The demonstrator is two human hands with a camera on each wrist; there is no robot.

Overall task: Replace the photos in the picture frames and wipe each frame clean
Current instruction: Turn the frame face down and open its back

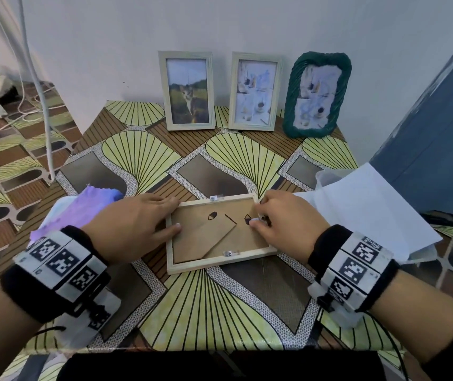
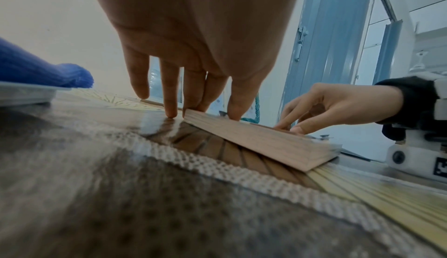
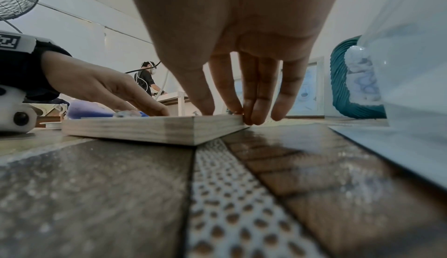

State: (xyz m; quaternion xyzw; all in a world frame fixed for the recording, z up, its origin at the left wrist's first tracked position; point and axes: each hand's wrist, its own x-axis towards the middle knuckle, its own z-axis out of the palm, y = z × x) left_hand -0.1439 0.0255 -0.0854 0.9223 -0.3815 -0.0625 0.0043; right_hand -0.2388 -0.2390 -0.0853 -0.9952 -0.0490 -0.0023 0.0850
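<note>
Lying face down at the near middle of the patterned worktop (image 1: 219,306): one pale wooden frame (image 1: 221,264), its brown backing board (image 1: 192,237) and folded easel leg upward.

Left hand (image 1: 134,224): fingers (image 2: 170,97) straight and spread, pressing the frame's left rail and corner, thumb on the backing; holds it down, grips nothing.

Right hand (image 1: 283,224): fingers (image 3: 256,107) bent, tips bunched at the right rail, working what looks like a small retaining tab (image 1: 255,221); whether the tab is pinched or only pushed cannot be told.

Further small clips (image 1: 230,253) show on the near and far rails.

Handling, judged: light and stiff, thin rails, probably glazed underneath, so fragile if flexed or dropped. The glossy worktop looks slippery, so the frame may skid unless pinned. Best held by the outer rails, two opposite edges, not by the backing or easel leg.

Beside it, left: a purple cloth (image 1: 82,210). Right: white sheets (image 1: 368,204), with a clear plastic thing among them that cannot be made out.

Far edge, upright against the wall: a pale frame with a cat photo (image 1: 188,90), a second pale frame (image 1: 254,92), a green rope-textured frame (image 1: 317,94).
</note>
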